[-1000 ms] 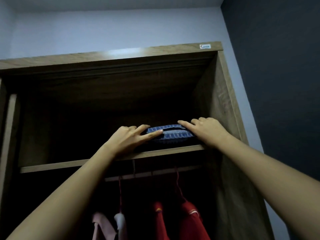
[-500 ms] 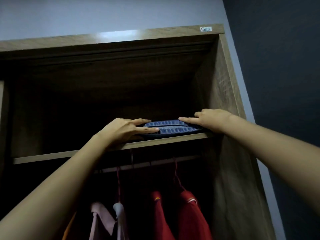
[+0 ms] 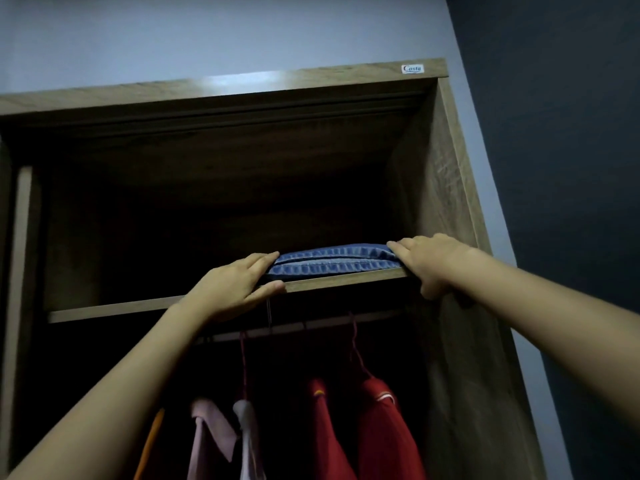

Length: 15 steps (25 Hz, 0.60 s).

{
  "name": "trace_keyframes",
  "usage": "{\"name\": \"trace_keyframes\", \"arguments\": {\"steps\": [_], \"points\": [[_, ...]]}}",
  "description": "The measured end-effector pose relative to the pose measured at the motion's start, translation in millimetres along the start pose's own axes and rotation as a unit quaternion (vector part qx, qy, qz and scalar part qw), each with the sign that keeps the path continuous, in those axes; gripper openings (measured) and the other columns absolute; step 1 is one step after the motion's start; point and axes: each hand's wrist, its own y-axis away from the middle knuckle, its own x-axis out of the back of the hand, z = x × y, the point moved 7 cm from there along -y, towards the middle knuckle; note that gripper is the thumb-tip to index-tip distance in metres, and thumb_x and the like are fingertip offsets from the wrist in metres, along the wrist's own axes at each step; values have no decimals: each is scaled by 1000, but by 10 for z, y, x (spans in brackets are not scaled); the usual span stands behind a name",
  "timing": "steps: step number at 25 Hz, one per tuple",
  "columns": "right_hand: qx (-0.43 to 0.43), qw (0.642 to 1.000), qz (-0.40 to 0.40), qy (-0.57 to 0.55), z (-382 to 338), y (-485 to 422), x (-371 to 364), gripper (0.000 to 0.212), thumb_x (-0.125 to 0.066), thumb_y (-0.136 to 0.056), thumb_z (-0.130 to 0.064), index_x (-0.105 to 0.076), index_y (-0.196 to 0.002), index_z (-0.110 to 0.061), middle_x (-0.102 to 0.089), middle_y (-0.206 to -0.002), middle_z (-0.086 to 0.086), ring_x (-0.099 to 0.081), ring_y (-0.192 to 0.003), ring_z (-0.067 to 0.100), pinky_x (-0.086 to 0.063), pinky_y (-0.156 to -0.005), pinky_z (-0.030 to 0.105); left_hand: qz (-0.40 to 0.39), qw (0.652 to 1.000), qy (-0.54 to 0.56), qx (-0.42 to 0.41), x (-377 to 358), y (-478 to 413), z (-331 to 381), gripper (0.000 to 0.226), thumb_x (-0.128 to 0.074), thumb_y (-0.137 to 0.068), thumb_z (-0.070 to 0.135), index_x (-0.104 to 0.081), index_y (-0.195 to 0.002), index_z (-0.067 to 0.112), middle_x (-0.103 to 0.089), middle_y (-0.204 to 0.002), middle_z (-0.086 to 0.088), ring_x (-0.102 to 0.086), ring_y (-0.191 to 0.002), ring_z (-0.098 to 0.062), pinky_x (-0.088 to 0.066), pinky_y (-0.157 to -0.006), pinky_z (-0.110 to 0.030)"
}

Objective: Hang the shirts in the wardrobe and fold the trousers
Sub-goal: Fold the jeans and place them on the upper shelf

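Folded blue denim trousers [image 3: 334,263] lie on the wardrobe's top shelf [image 3: 114,308], at its right end near the front edge. My left hand [image 3: 232,289] rests at their left end, fingers on the denim and thumb against the shelf's front edge. My right hand [image 3: 433,261] touches their right end, with the thumb hanging below the shelf edge. Neither hand closes around the cloth. Below the shelf, two red shirts [image 3: 384,427] hang on hangers from the rail [image 3: 311,325].
A pink shirt [image 3: 207,434], a white one [image 3: 247,434] and an orange edge [image 3: 152,441] hang left of the red shirts. The wardrobe's right side panel [image 3: 446,188] stands close to my right hand. The shelf's left part is dark.
My hands have slid off the top of the trousers and apart, out to their two ends, with the thumbs now at the shelf's front edge. The trousers lie flatter.
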Motion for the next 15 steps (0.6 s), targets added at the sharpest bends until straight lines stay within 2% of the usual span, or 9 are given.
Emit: {"name": "trace_keyframes", "arguments": {"steps": [1,3,5,7,9,11,13,15], "points": [[-4,1000,5,-2,-5,14,1,98,-66,-76,-32,-4,-149,-13,-27,-150,6,-34,-135,23,-34,-104,40,5,1000,6,11,1,2,3,91,-2,-74,78,-12,-149,27,-31,-150,4,-43,-129,-16,-44,-94,-33],[-8,1000,11,-2,-43,42,11,97,-67,-74,-34,-8,-148,-12,-30,-147,6,-35,-133,23,-32,-105,42,13,1000,8,20,-7,39,-9,101,8,-67,83,-12,-149,29,-33,-147,5,-43,-128,-15,-44,-92,-33],[-17,1000,5,-2,-85,59,2,101,-68,-74,-35,-4,-148,-10,-27,-149,7,-32,-135,23,-29,-107,42,2,1000,-5,24,-51,64,-24,109,17,-59,86,-7,-150,30,-26,-153,4,-38,-132,-16,-38,-100,-35],[-26,1000,-2,-8,-77,75,-6,105,-67,-75,-35,3,-148,-7,-19,-153,9,-25,-139,23,-24,-111,43,0,999,6,42,-70,75,-18,107,17,-60,86,0,-149,31,-7,-159,6,-22,-142,-16,-23,-112,-39],[-24,999,8,-26,-64,115,46,105,-63,-77,-36,8,-148,-5,-7,-157,12,-13,-144,24,-14,-115,44,22,997,36,66,-4,146,-15,102,12,-63,86,8,-148,28,10,-156,9,1,-144,-9,-8,-116,-41],[-12,998,48,-49,-103,181,152,107,-61,-75,-39,11,-147,-4,4,-158,13,-1,-146,23,-4,-117,43,58,994,54,77,115,262,-14,101,7,-67,85,11,-146,22,13,-153,9,10,-137,-2,-2,-115,-36],[17,989,123,-84,-281,260,300,105,-57,-74,-41,9,-147,-4,6,-158,12,2,-146,22,-1,-118,40,77,990,72,92,251,404,-33,96,0,-73,78,6,-148,19,7,-156,5,10,-135,1,-2,-114,-31],[47,968,200,-145,-614,375,444,94,-38,-74,-46,3,-148,-5,2,-158,11,-1,-146,20,-2,-118,37,81,988,80,102,359,592,-50,91,-1,-76,70,0,-149,17,0,-158,1,8,-135,2,-2,-113,-28]]}}
